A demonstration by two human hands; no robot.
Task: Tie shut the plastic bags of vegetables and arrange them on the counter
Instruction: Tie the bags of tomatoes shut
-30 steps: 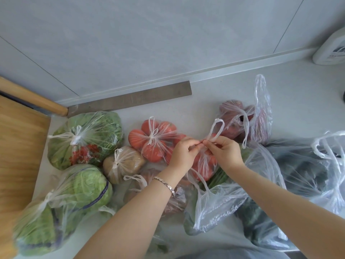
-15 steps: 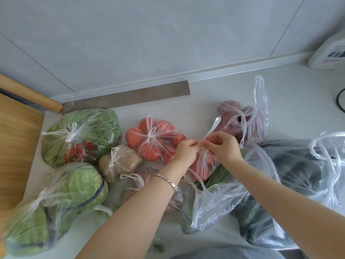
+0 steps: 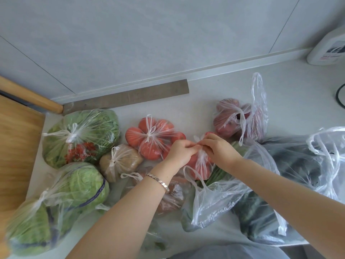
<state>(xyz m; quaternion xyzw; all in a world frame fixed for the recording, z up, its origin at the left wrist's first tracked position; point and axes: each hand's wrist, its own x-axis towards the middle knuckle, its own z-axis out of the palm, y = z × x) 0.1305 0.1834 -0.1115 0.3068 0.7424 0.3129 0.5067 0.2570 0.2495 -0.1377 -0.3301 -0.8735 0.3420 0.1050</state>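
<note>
Both hands pinch the gathered handles of a small bag of red vegetables (image 3: 200,165) mid-counter (image 3: 205,94); the left hand (image 3: 180,152) and right hand (image 3: 219,148) hide the knot, and the bag's lower part sits behind an untied bag (image 3: 214,200).

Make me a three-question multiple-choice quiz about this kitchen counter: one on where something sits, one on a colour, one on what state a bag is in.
1. Where is the wooden board?
A. far left
B. far right
C. centre

2. What colour are the vegetables in the bag being tied?
A. green
B. red
C. white

3. The bag of dark green vegetables at right is
A. knotted
B. untied
C. empty

Key: A, the wooden board lies at the left edge. B, the left hand and right hand pinch the handles of the tomato bag. B, the dark green bag has loose handles.
</note>
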